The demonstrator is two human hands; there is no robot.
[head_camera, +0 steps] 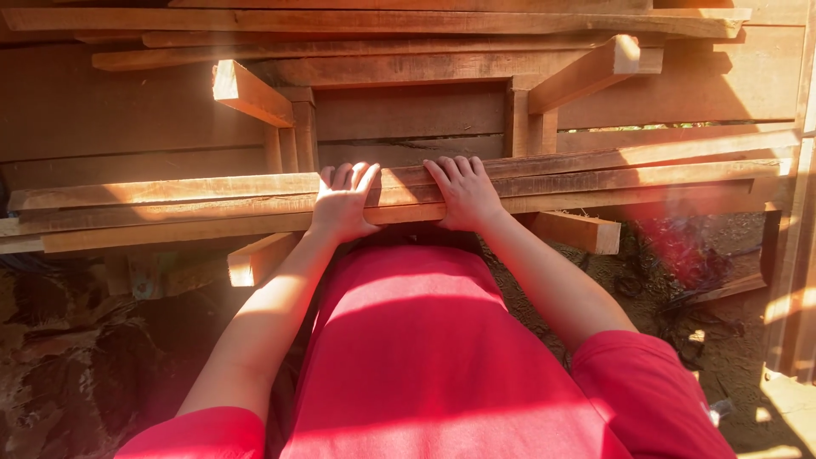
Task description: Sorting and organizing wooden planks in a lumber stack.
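Pressing down side by side, the left hand (342,204) and right hand (465,194) lie palm-flat on a stack of long planks (170,208), fingers spread over the top boards, holding nothing closed. The planks rest across short wooden supports (578,231), which keep them off the dirt ground (714,340).

Reddish-brown planks (552,174) streaked with pale sun at 9 o'clock; a bright red shirt (425,340) is seen at 6 o'clock, dark brown dirt (705,340) at 4 o'clock.
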